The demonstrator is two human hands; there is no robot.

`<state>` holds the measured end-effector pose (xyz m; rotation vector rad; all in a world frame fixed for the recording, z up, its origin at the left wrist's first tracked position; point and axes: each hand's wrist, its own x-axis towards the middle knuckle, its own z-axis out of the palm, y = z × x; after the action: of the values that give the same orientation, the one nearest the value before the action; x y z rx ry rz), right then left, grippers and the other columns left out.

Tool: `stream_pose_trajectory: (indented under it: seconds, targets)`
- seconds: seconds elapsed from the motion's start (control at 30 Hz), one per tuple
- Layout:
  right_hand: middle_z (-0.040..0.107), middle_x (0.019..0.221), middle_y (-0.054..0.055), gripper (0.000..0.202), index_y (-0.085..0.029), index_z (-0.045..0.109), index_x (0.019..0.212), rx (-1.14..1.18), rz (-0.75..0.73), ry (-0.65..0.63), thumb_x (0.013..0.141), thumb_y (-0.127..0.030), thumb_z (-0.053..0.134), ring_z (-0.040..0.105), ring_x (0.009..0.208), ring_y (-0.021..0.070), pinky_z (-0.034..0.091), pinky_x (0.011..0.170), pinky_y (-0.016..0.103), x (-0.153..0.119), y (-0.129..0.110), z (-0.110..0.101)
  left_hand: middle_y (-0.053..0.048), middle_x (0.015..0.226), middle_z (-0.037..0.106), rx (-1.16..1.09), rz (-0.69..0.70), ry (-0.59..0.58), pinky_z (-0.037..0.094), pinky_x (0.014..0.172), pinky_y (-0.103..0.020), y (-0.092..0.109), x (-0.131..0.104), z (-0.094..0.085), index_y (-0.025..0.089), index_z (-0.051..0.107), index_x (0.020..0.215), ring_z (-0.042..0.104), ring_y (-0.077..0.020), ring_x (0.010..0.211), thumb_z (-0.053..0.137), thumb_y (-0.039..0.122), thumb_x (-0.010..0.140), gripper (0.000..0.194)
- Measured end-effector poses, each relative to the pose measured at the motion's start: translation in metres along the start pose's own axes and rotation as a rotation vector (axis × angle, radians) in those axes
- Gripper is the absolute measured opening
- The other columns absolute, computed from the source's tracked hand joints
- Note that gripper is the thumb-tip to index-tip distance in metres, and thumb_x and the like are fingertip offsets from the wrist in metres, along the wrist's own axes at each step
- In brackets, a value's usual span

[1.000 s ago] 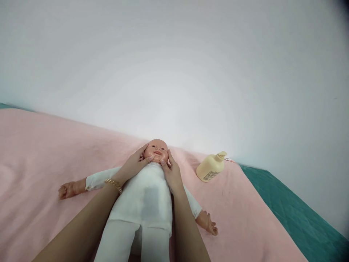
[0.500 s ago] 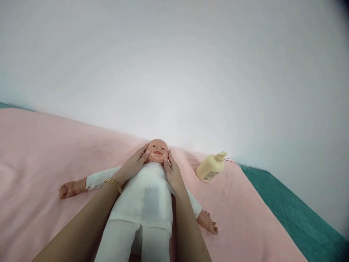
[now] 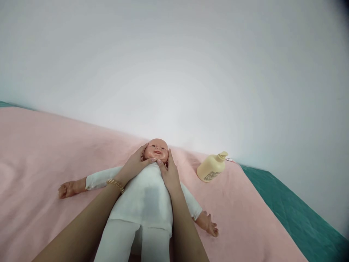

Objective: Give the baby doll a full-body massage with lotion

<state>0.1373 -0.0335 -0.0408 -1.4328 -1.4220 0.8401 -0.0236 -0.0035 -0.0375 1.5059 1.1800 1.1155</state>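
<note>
A baby doll with a bare head and white cloth body lies on its back, its arms spread out to both sides. My left hand cups the left side of its head, the thumb reaching under the chin. On the other cheek rests my right hand, fingers along the side of the head and thumb at the chin. Both thumb tips nearly meet there. Where the fingers reach behind the head is hidden. A gold bracelet circles my left wrist.
To the right of the doll's head a pale yellow pump bottle stands on the pink sheet. Green fabric shows beyond the sheet at the right. A plain white wall rises directly behind.
Both thumbs have slid from the doll's cheeks down and inward to under its chin. The fingers stay at the sides of the head.
</note>
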Motion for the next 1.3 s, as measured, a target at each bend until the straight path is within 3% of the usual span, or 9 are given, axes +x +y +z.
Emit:
stream_pose_trajectory:
  seconds: [0.17, 0.37, 0.57, 0.87, 1.03, 1.3]
  targets:
    - [0.044, 0.15, 0.01, 0.083, -0.015, 0.023, 0.155, 0.008, -0.026, 0.019, 0.086, -0.049, 0.056, 0.048, 0.134, 0.0255, 0.041, 0.11, 0.04, 0.001, 0.002, 0.0, -0.015, 0.137, 0.058, 0.026, -0.033, 0.009, 0.051, 0.1, -0.04, 0.005, -0.002, 0.0, 0.016, 0.036, 0.148, 0.06, -0.0288, 0.121, 0.071, 0.046, 0.076, 0.085]
    - [0.047, 0.149, 0.009, 0.079, -0.017, 0.029, 0.153, 0.02, -0.077, 0.041, 0.09, -0.06, 0.047, 0.047, 0.135, 0.0258, 0.039, 0.111, 0.041, 0.004, 0.01, 0.0, -0.013, 0.146, 0.05, 0.058, -0.03, -0.003, 0.045, 0.106, -0.039, 0.008, -0.004, -0.002, 0.017, 0.035, 0.149, 0.054, -0.0286, 0.128, 0.064, 0.043, 0.082, 0.078]
    - [0.043, 0.151, 0.012, 0.08, -0.014, 0.026, 0.154, -0.013, -0.083, 0.012, 0.092, -0.063, 0.037, 0.045, 0.137, 0.0259, 0.037, 0.112, 0.042, 0.006, 0.011, -0.003, -0.01, 0.153, 0.041, 0.094, 0.049, -0.04, 0.035, 0.113, -0.039, 0.002, -0.001, -0.005, 0.016, 0.031, 0.152, 0.042, -0.0268, 0.138, 0.053, 0.049, 0.088, 0.075]
    - [0.052, 0.143, 0.015, 0.087, -0.011, 0.026, 0.153, 0.009, -0.106, 0.021, 0.091, -0.071, 0.03, 0.056, 0.126, 0.0272, 0.046, 0.104, 0.043, 0.009, 0.015, -0.003, -0.009, 0.156, 0.037, 0.084, 0.067, -0.068, 0.028, 0.117, -0.038, -0.003, 0.002, -0.009, 0.016, 0.03, 0.153, 0.035, -0.0251, 0.143, 0.038, 0.061, 0.093, 0.075]
    - [0.047, 0.147, 0.013, 0.082, -0.013, 0.028, 0.153, -0.021, -0.069, 0.011, 0.091, -0.066, 0.037, 0.049, 0.133, 0.0266, 0.041, 0.11, 0.042, 0.005, 0.007, -0.006, -0.01, 0.157, 0.034, 0.075, 0.055, -0.07, 0.026, 0.118, -0.04, -0.003, 0.003, -0.009, 0.014, 0.03, 0.152, 0.032, -0.0254, 0.144, 0.031, 0.063, 0.094, 0.077]
    - [0.058, 0.137, 0.01, 0.087, -0.018, 0.028, 0.153, 0.046, -0.008, 0.018, 0.081, -0.047, 0.066, 0.06, 0.121, 0.0253, 0.049, 0.102, 0.039, 0.002, 0.002, -0.003, -0.011, 0.15, 0.046, 0.022, 0.057, -0.081, 0.042, 0.108, -0.039, 0.01, -0.008, -0.004, 0.022, 0.035, 0.149, 0.049, -0.0291, 0.133, 0.062, 0.058, 0.082, 0.081]
